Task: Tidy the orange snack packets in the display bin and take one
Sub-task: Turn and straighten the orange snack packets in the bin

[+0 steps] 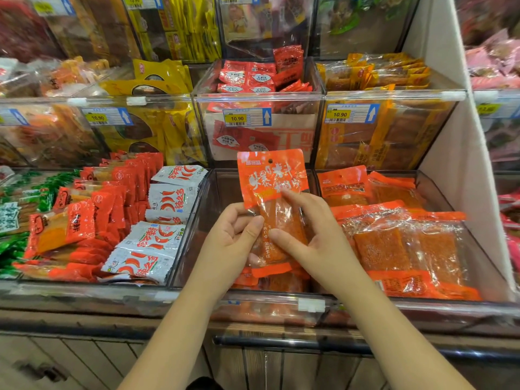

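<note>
Shop shelving with stepped tiers of clear acrylic bins and yellow price tags [237,118] reading 10.90 on the fronts. Under the bottom tier is a wood-slat cabinet [84,358] with a dark rail [281,342] across it. The middle display bin [189,237] holds a few loose orange packets [270,278] lying flat at its near end. One orange snack packet [272,178] is held upright above that bin, label end up, clear window down. Left hand [230,240]: thumb on the packet's lower left front, fingers curled behind, pinching it. Right hand [315,237]: index finger laid up the front to the label's edge, thumb on the window, other fingers curled at the right edge, also gripping. The left bin [157,243] is packed with red and white chilli packets. The right bin [394,249] holds larger orange packs stacked flat. Hidden: the packet's bottom edge behind both hands, and the bin floor under them. The upper bins [174,29] are cut off at the top and blurred, and the label print is too small to read. A white side panel [450,142] closes the shelving just right of the right bin. Open room: the far half of the middle bin and the air above it. Acrylic walls sit close either side of the forearms.
</note>
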